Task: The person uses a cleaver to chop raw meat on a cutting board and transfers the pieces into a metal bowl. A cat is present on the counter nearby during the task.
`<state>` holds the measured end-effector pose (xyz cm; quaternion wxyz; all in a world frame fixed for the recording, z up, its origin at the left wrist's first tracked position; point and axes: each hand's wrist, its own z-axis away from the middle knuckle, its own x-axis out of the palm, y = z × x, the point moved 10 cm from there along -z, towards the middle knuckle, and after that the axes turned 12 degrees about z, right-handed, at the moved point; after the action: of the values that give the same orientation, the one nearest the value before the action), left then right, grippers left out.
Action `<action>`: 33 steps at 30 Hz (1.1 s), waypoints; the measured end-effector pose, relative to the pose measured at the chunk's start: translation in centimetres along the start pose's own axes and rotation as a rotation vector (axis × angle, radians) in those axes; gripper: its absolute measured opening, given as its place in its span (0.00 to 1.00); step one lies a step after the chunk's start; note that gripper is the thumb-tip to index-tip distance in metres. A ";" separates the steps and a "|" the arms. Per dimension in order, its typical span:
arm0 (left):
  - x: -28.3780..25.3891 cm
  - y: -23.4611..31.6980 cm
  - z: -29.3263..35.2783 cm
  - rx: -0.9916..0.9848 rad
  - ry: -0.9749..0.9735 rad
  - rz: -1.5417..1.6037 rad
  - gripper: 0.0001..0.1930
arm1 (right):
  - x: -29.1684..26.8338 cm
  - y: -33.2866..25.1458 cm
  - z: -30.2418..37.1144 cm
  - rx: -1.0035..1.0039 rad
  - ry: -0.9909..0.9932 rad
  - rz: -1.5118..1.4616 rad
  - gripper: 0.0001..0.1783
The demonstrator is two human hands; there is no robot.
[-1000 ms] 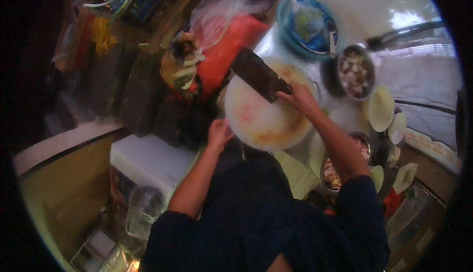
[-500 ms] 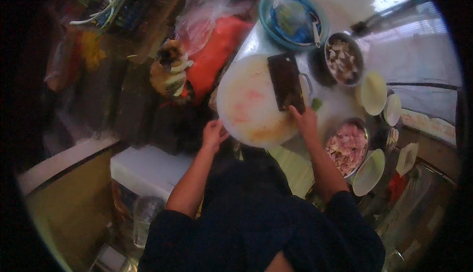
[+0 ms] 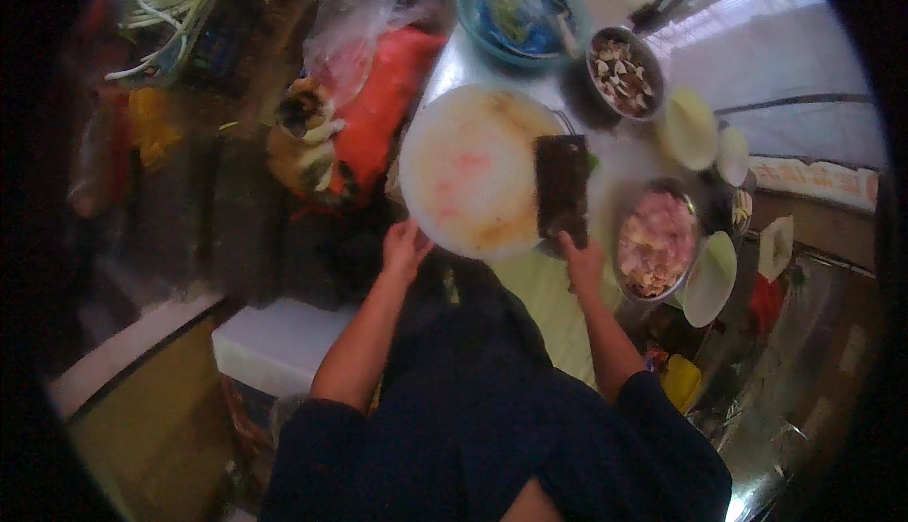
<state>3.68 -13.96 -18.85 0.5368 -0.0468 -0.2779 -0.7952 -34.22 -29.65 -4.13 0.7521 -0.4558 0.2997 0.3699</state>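
A round white chopping board [image 3: 478, 172] with pinkish and brown stains lies before me. My right hand [image 3: 582, 262] grips a dark, broad-bladed cleaver [image 3: 562, 182] by its near end. The blade covers the board's right edge and points away from me. At the near-left rim of the board, my left hand [image 3: 405, 250] has its fingers curled against the edge, and its grip there is partly hidden. Right of the cleaver, a metal bowl [image 3: 654, 243] holds pale pink chopped meat.
Farther back are a teal basin [image 3: 473, 26] with a plastic bag and a bowl of mushroom-like pieces [image 3: 624, 73]. Pale green bowls [image 3: 709, 279] line the right side. A calico cat [image 3: 307, 144] sits beside a red bag [image 3: 392, 78] at left. A white box [image 3: 279, 338] stands lower left.
The cleaver has moved right and nearer to me across the board, still in my right hand. My left hand stays by the rim. The whole view has shifted slightly.
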 end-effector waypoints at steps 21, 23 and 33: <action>3.5 -0.9 -0.9 -0.014 -0.012 -0.032 0.20 | 1.2 -1.0 4.2 0.202 -0.066 -0.040 0.30; 4.1 -0.5 -0.4 0.002 -0.006 -0.006 0.21 | 3.2 -3.4 3.7 0.084 -0.083 0.043 0.31; 4.4 0.2 -1.3 -0.060 0.017 -0.074 0.26 | 4.9 -5.8 0.5 -0.074 -0.083 0.111 0.34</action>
<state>2.28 -18.30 -18.22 0.5076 -0.0455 -0.2510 -0.8230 -26.64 -29.61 -5.08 0.7250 -0.4500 0.2791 0.4405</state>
